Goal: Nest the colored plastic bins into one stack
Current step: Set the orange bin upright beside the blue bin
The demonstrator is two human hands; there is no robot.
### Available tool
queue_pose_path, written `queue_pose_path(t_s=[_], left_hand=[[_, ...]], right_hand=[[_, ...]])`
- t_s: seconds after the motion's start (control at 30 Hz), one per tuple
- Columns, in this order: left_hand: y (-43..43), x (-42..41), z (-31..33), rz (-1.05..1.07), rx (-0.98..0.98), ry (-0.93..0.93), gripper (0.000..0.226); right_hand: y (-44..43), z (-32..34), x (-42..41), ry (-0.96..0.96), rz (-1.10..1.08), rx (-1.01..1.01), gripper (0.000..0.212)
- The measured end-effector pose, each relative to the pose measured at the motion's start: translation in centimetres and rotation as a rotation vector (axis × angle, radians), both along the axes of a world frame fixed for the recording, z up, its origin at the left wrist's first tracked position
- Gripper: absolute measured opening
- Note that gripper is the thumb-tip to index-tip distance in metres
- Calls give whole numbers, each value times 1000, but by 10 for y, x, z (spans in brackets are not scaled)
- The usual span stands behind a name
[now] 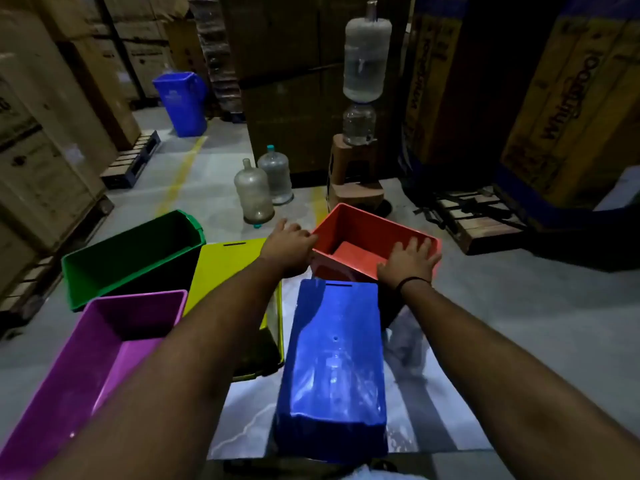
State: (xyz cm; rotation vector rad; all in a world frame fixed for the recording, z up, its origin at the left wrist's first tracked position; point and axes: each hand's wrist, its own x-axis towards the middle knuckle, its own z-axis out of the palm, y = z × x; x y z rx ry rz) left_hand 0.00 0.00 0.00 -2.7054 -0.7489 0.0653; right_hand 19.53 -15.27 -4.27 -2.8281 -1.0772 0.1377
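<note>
Gripping red bin, both hands, Whirlpool cartons

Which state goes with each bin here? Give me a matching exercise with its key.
Bins:
1. orange bin
2. blue bin
3. purple bin
4. green bin

States:
A. upside down, base showing
B. open side up, nearest on the left
C. gripped by both hands
D. open, far left, untouched

Pairs: 1-C, 2-A, 3-B, 4-D

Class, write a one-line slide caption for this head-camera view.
Both hands, left hand and right hand, grip the red bin beyond green, purple, yellow and blue bins.
</note>
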Motion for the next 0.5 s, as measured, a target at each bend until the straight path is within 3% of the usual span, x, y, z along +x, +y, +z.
queue_pose_path(t_s=[0.07,0.17,0.5], left_hand=[[-1,15,-7,-13,-13,83,26],[-3,36,-25,57,-95,126,31],[10,81,-80,248,-328,128,65]], right_hand=[[-4,-10,11,163,-88,-93,73],[-10,-38,24,296,-42,-123,80],[-12,-76,67,200,159,-10,71]])
